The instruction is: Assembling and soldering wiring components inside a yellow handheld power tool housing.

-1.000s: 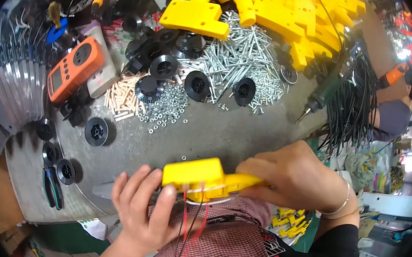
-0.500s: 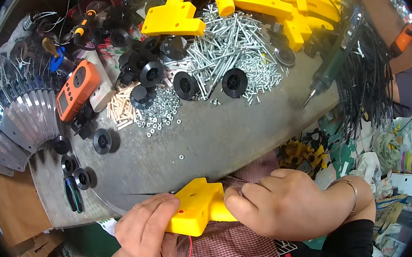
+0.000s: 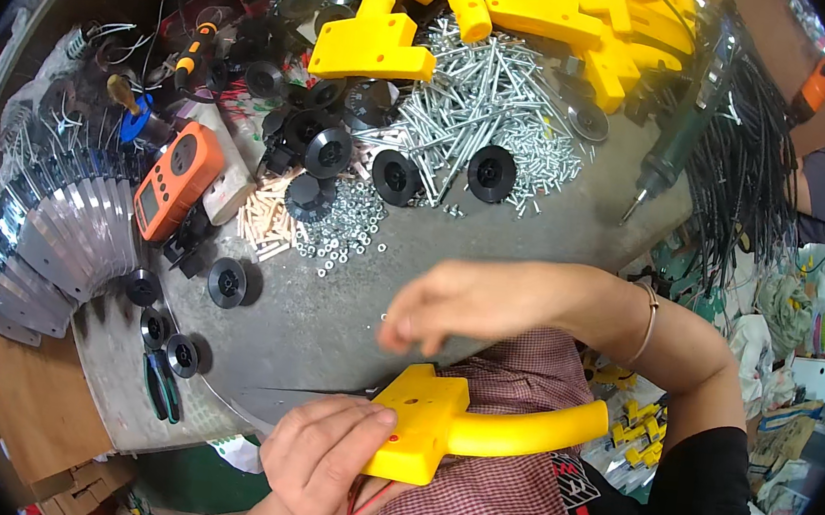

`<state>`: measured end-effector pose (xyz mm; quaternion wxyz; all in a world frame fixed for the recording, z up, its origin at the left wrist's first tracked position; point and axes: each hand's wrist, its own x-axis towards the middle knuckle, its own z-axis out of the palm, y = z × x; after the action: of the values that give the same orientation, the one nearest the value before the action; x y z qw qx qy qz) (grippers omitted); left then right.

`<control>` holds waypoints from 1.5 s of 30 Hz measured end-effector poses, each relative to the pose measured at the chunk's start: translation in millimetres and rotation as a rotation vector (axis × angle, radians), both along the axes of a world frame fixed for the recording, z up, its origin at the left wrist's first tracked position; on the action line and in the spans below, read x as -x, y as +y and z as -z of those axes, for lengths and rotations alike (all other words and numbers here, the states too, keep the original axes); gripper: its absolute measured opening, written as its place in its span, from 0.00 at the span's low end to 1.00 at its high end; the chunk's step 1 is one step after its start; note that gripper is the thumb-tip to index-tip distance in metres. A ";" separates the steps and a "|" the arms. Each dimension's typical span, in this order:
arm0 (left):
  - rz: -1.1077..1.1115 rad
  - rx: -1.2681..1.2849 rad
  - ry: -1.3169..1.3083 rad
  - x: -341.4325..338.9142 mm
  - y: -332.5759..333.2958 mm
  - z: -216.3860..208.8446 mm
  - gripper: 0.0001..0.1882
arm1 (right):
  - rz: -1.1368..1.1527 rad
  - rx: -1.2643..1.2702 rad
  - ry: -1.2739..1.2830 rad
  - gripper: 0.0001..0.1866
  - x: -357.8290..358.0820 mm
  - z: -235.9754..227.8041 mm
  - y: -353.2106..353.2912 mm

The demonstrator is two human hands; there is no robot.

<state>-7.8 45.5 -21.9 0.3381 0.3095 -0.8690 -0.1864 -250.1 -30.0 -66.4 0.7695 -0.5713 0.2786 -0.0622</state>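
Note:
My left hand (image 3: 326,460) is closed around the block end of a yellow plastic handle housing (image 3: 430,425) at the table's front edge, over my checked apron. Its curved grip (image 3: 535,429) points right, untouched by my other hand. A red wire (image 3: 369,499) hangs below the block, and a small red dot shows on its face. My right hand (image 3: 473,304), slightly blurred, hovers above the housing with its fingers bent downward and apart, and I see nothing in them. Beside its fingertips a tiny pale piece (image 3: 384,317), perhaps a nut, lies on the grey tabletop (image 3: 314,333).
Behind lie piles of screws (image 3: 490,95), nuts (image 3: 341,220) and wooden-looking pegs (image 3: 268,217), with black round knobs (image 3: 492,173). More yellow housings (image 3: 375,44) sit at the back. An electric screwdriver (image 3: 682,135) hangs right; an orange meter (image 3: 180,178) and pliers (image 3: 161,387) lie left.
My right hand has let go of the housing's curved grip and moved up and left over the table. The left hand still holds the block end. The view has shifted slightly.

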 end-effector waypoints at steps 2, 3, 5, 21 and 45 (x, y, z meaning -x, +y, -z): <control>0.003 -0.004 -0.015 0.1 2.1 -0.3 0.26 | 0.444 0.521 -0.051 0.20 -2.2 10.2 -2.9; -0.002 0.001 -0.009 0.6 3.3 1.3 0.25 | 0.440 0.523 -0.048 0.20 1.0 2.8 -0.7; -0.026 0.000 -0.003 0.6 4.2 3.4 0.24 | 0.461 0.314 -0.091 0.20 11.8 -34.1 8.6; 0.002 -0.654 -0.065 9.9 -89.3 21.4 0.23 | 0.345 -0.016 0.367 0.22 31.0 -24.5 -5.1; -0.312 -0.648 0.443 7.3 -78.1 44.7 0.35 | 0.598 1.055 0.354 0.08 -54.8 -1.6 0.1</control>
<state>-15.1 -32.6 -66.6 0.4263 0.4799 -0.6145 -0.4586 -195.3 -29.9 -64.7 0.2760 -0.7730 0.4810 -0.3081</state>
